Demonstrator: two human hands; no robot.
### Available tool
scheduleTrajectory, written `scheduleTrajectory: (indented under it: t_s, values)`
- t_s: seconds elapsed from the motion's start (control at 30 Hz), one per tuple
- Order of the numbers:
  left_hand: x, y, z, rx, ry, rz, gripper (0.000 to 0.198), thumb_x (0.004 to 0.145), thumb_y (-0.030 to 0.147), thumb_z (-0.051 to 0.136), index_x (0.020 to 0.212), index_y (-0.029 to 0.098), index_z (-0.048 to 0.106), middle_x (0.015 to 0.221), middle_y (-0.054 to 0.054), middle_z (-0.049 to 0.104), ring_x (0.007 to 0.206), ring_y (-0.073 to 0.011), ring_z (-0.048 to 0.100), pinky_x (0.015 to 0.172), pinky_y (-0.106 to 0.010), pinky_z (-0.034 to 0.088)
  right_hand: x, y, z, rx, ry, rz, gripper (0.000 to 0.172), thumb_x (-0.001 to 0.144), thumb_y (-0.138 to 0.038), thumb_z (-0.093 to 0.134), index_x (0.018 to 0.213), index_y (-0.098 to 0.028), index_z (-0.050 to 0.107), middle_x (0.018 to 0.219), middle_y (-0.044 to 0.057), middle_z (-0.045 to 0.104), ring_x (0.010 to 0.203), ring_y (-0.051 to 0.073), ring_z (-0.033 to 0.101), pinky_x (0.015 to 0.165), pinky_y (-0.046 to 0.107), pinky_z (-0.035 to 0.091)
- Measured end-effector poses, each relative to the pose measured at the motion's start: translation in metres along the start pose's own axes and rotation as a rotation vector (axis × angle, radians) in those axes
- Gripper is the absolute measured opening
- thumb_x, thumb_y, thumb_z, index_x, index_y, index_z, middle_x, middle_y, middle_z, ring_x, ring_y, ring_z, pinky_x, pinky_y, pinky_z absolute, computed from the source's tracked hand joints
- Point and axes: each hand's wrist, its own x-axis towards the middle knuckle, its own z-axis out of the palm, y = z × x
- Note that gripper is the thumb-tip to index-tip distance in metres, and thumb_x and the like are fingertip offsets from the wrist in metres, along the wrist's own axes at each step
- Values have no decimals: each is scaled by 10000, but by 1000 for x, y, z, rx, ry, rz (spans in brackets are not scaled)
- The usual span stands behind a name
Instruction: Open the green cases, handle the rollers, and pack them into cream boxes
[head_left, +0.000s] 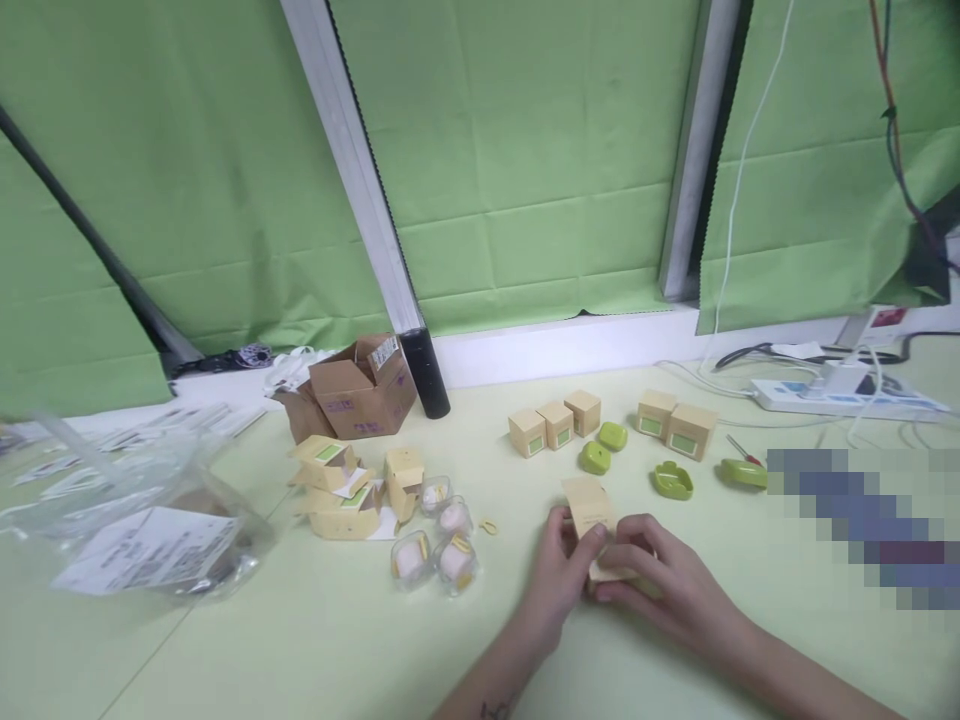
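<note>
A small kraft-coloured cardboard box [589, 500] with its flap standing up is held between both hands, near the table's front. My left hand [564, 555] grips its left side, the thumb lying across the front. From the right, my right hand [660, 570] has its fingers closed around the lower part of the same box. What is inside the box is hidden by the fingers. Beyond it sit two green rounded cases [596, 458] and an open green shell [673, 481]. Left of the hands, several clear plastic containers [411, 560] hold pale round items with yellow bands.
Closed small boxes [559, 425] stand in a row at the back, with two more [690, 430] to the right. Opened boxes [341, 490] pile up at left before a brown carton [367, 390]. A plastic bag [172, 540], a screwdriver [746, 451] and a power strip [840, 397] lie around.
</note>
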Motion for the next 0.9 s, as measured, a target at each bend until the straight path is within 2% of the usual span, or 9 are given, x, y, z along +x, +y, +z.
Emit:
scheduleTrajectory:
  t_s: [0.27,0.37,0.43,0.53,0.6,0.67,0.73,0.8,0.9]
  values:
    - [0,1,1,-66,11,11,480,730,553,597,1023,193,474,948,-57,599,848,-195,570,696,-279,427,-1,-2,0,-9,11,-56,98,857,-305,578,801,-262,646,778,27,578,635,149,542,562,274,452]
    - [-3,4,1,-39,-2,4,465,716,519,635,1008,189,485,928,-53,586,860,-204,560,681,-280,427,-1,0,3,91,56,12,63,833,-303,608,865,-255,581,826,34,571,715,177,570,604,298,477]
    - [-6,8,2,-39,-26,31,450,704,470,673,997,181,491,968,-67,579,930,-223,548,726,-294,433,0,5,3,163,111,125,253,766,-337,680,939,-254,515,890,44,556,796,208,571,647,326,494]
    - [-12,14,6,-107,-115,146,448,738,414,662,1063,188,453,1104,-96,557,1042,-245,523,845,-338,420,1,14,-3,276,151,244,682,576,-420,808,1121,-265,427,1089,78,500,976,270,528,760,385,502]
    - [-15,13,7,-129,-178,241,487,753,385,656,1121,209,390,1167,-107,533,1068,-248,517,884,-364,406,4,19,-8,437,119,264,768,572,-469,792,1207,-279,404,1215,90,447,1107,303,473,866,420,477]
    - [-16,9,6,-34,-201,305,529,744,351,672,1139,222,344,1159,-106,524,1050,-241,518,871,-364,410,6,21,-13,608,102,289,502,706,-467,693,1126,-278,494,1186,77,488,1116,288,483,904,417,463]
    - [-15,2,3,150,-210,314,543,725,320,686,1130,225,338,1116,-89,512,1002,-228,521,823,-346,423,8,19,-17,695,130,360,239,807,-425,602,976,-261,560,1051,62,554,1024,256,538,865,391,483]
    - [-14,-5,0,312,-238,295,540,723,298,678,1138,229,339,1123,-79,476,1000,-221,505,812,-337,423,9,16,-18,687,157,458,157,846,-395,561,911,-253,577,959,48,571,937,232,565,812,368,501]
    - [-12,-12,-3,409,-243,283,533,729,280,663,1145,234,333,1186,-86,417,1051,-226,478,856,-344,406,8,11,-21,580,171,515,169,844,-404,563,892,-251,613,931,52,588,919,245,568,793,378,492]
